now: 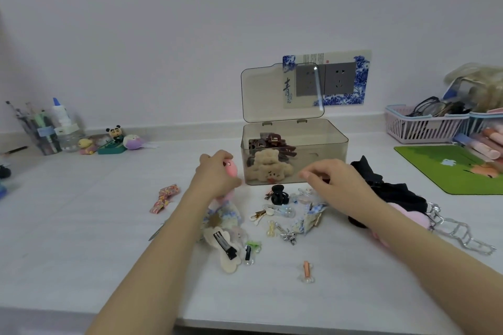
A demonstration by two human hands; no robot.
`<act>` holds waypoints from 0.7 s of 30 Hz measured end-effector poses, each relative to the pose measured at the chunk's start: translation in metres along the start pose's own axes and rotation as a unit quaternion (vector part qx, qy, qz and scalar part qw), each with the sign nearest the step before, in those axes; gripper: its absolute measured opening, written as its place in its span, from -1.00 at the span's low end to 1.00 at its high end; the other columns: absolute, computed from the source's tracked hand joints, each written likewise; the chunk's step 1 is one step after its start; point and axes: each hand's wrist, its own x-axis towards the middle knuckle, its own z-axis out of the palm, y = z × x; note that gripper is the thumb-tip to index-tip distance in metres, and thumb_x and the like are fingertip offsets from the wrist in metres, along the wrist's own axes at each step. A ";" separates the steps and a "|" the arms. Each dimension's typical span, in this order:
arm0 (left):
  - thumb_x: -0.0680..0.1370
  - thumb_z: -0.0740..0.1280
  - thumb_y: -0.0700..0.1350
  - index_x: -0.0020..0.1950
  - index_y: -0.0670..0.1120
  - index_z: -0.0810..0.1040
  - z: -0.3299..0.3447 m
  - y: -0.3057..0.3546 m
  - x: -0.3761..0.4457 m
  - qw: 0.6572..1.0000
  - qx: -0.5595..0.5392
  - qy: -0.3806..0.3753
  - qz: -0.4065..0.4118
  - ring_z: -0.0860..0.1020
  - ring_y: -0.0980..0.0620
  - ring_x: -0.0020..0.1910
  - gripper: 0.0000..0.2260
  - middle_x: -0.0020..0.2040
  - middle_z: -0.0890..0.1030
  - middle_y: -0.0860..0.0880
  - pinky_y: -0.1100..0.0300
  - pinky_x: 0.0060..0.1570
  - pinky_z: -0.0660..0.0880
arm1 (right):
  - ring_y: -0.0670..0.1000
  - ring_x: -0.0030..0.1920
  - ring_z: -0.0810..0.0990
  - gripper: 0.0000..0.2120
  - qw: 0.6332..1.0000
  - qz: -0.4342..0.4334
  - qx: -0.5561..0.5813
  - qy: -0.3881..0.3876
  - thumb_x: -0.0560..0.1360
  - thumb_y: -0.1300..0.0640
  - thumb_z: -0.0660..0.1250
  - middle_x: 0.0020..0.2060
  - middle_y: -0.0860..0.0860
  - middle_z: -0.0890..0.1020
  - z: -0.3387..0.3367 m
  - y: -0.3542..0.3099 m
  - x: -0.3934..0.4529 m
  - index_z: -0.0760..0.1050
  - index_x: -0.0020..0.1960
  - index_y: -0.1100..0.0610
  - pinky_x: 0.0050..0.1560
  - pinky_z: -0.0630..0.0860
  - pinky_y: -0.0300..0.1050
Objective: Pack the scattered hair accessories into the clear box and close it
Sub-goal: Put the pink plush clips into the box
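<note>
The clear box [326, 149] stands open on the white table, its lid [261, 95] upright. Inside lie brown claw clips [269, 143] and a beige plush bear clip [268, 168]. My left hand [216, 171] grips a pink plush accessory [230, 167] just left of the box. My right hand [333, 177] hovers in front of the box with curled fingers; whether they hold anything is unclear. Below lie a black claw clip [279, 194], a cream clip [227, 250], a small orange clip [307, 270], a patterned bow [164, 197] and several small clips.
A black fabric piece [381, 185], a pink plush [408, 216] and a silver chain clip [460, 234] lie right of my arm. A green mat [449, 168] and pink baskets [424, 125] sit far right. Small toys [114, 139] and a pen holder [40, 130] stand at the back left.
</note>
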 end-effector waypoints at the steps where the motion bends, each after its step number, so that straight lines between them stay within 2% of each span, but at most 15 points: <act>1: 0.42 0.45 -0.09 0.36 0.01 0.35 -0.005 0.006 -0.006 1.000 0.008 -0.002 0.008 0.48 -0.15 0.07 -0.46 0.26 0.29 -0.14 0.13 0.00 0.41 | -0.19 -0.07 0.51 -0.77 1.000 -0.001 -0.005 0.000 0.56 0.07 0.21 -0.06 -0.16 0.63 -0.007 0.000 0.000 0.62 0.08 0.05 0.00 0.37 -0.30; 3: 0.42 0.45 -0.06 0.33 0.03 0.34 -0.015 0.017 -0.015 0.999 0.014 -0.015 0.031 0.48 -0.09 -0.05 -0.47 0.19 0.30 -0.11 0.15 -0.09 0.42 | -0.16 -0.09 0.54 -0.80 1.000 0.015 -0.013 -0.010 0.54 0.08 0.24 -0.10 -0.17 0.61 -0.025 0.002 -0.001 0.62 0.06 0.02 -0.14 0.36 -0.39; 6: 0.41 0.46 -0.05 0.27 0.07 0.36 -0.013 0.034 -0.029 0.996 -0.008 -0.060 0.072 0.51 -0.06 -0.07 -0.51 0.15 0.32 -0.07 0.21 -0.18 0.43 | -0.08 -0.09 0.58 -0.86 0.996 0.058 -0.031 -0.054 0.52 0.08 0.28 -0.16 -0.15 0.63 -0.051 0.016 -0.015 0.61 -0.03 -0.03 -0.20 0.35 -0.41; 8: 0.40 0.47 -0.05 0.21 0.11 0.38 -0.001 0.043 -0.036 0.991 -0.042 -0.081 0.094 0.52 -0.01 -0.06 -0.55 0.16 0.34 -0.06 0.19 -0.11 0.46 | -0.09 -0.12 0.56 -0.89 0.992 0.082 -0.049 -0.078 0.51 0.07 0.30 -0.17 -0.16 0.62 -0.062 0.027 -0.032 0.60 -0.04 -0.06 -0.22 0.36 -0.40; 11: 0.27 0.47 0.05 0.16 0.17 0.39 0.017 0.055 -0.045 0.981 -0.084 -0.116 0.129 0.53 0.03 0.12 -0.50 0.28 0.42 -0.01 0.10 0.16 0.51 | -0.17 -0.27 0.50 -0.89 0.988 0.100 -0.046 -0.106 0.47 0.02 0.35 -0.22 -0.18 0.56 -0.072 0.038 -0.059 0.57 -0.02 -0.14 -0.31 0.38 -0.38; 13: 0.26 0.48 0.08 0.18 0.17 0.41 0.026 0.061 -0.048 0.977 -0.086 -0.123 0.152 0.50 0.00 0.18 -0.48 0.32 0.41 -0.01 0.06 0.20 0.50 | -0.14 -0.30 0.50 -0.81 0.988 0.102 -0.031 -0.115 0.42 -0.03 0.40 -0.17 -0.15 0.55 -0.077 0.043 -0.070 0.54 0.02 -0.17 -0.27 0.41 -0.38; 15: 0.36 0.49 0.03 0.25 0.15 0.42 0.034 0.068 -0.049 0.975 -0.092 -0.130 0.158 0.51 -0.01 0.10 -0.50 0.30 0.35 -0.04 0.15 0.02 0.54 | -0.17 -0.22 0.52 -0.71 0.988 0.099 -0.030 -0.116 0.35 -0.06 0.46 -0.10 -0.15 0.54 -0.082 0.049 -0.077 0.51 0.04 -0.19 -0.22 0.41 -0.39; 17: 0.41 0.47 0.04 0.29 0.18 0.39 0.040 0.075 -0.053 0.969 -0.107 -0.154 0.158 0.54 0.00 0.01 -0.51 0.24 0.34 -0.04 0.26 -0.17 0.52 | -0.21 -0.07 0.49 -0.62 0.982 0.093 -0.054 -0.152 0.32 -0.04 0.50 -0.01 -0.21 0.50 -0.084 0.053 -0.082 0.47 0.08 -0.20 -0.12 0.37 -0.43; 19: 0.41 0.47 0.09 0.27 0.21 0.39 0.046 0.080 -0.058 0.964 -0.128 -0.168 0.160 0.56 -0.01 0.00 -0.52 0.20 0.38 -0.04 0.26 -0.17 0.54 | -0.21 0.02 0.46 -0.54 0.976 0.094 -0.058 -0.188 0.31 0.01 0.51 0.01 -0.31 0.46 -0.082 0.055 -0.087 0.42 0.14 -0.20 -0.06 0.35 -0.45; 21: 0.41 0.45 0.12 0.24 0.21 0.40 0.051 0.084 -0.063 0.959 -0.161 -0.172 0.155 0.56 0.03 0.01 -0.56 0.20 0.42 -0.02 0.26 -0.13 0.53 | -0.20 0.03 0.46 -0.53 0.977 0.091 -0.056 -0.183 0.31 0.03 0.52 0.01 -0.33 0.45 -0.081 0.056 -0.090 0.42 0.15 -0.18 -0.08 0.34 -0.47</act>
